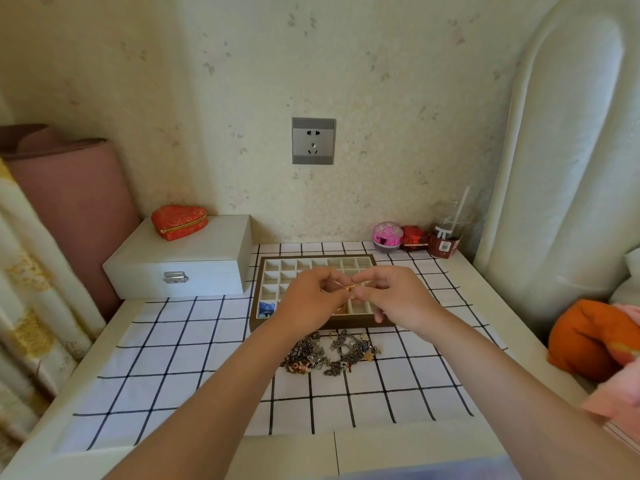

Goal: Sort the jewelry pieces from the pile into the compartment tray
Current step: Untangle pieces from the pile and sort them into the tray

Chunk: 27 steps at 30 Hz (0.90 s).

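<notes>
Checked cloth (173, 358) over a pale tabletop, wall behind. Small gold piece (349, 288) pinched between our left hand (313, 299) and right hand (391, 299), both held together above the compartment tray (263, 271). Pile (329, 351) lies just in front of the tray. Risk: the piece slipping into a wrong compartment if either pinch loosens.

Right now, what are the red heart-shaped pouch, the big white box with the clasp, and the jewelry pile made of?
The red heart-shaped pouch looks like shiny embroidered fabric: gold floral pattern, gold zipper. The white latched box seems painted wood or board, matte, with a silvery metal clasp. The dark jewelry pile looks like tarnished metal, grey with a few gold and coloured bits; too small to be sure.
</notes>
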{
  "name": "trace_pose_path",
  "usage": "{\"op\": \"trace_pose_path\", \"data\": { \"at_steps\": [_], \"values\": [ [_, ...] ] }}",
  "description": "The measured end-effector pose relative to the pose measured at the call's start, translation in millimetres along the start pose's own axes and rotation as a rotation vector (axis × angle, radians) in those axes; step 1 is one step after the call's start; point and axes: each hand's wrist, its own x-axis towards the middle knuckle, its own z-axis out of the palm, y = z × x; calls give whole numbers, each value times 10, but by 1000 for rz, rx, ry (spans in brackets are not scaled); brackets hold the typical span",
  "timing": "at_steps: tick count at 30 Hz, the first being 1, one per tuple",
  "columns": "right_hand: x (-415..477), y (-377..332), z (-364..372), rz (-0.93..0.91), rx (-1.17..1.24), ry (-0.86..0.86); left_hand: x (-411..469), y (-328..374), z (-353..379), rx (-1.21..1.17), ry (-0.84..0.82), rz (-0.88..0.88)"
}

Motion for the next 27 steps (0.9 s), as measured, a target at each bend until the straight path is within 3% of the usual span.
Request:
{"op": "trace_pose_path", "data": {
  "at_steps": [5, 12, 17, 24, 27],
  "values": [
    [148, 68, -44, -46, -109, 71, 111, 42, 77, -8, 38, -4],
    [287, 209, -36, -16, -650, 43, 177, -182, 94, 489, -16, 106],
    [344, 202, 23, -8, -747, -84, 161, -226, 103, 696, -94, 221],
    [371, 221, 40, -28, -814, -27, 132, -254, 122, 765, -203, 226],
    [350, 230, -3, -16, -801, -87, 127, -245, 128, 824, -232, 235]
  ]
}}
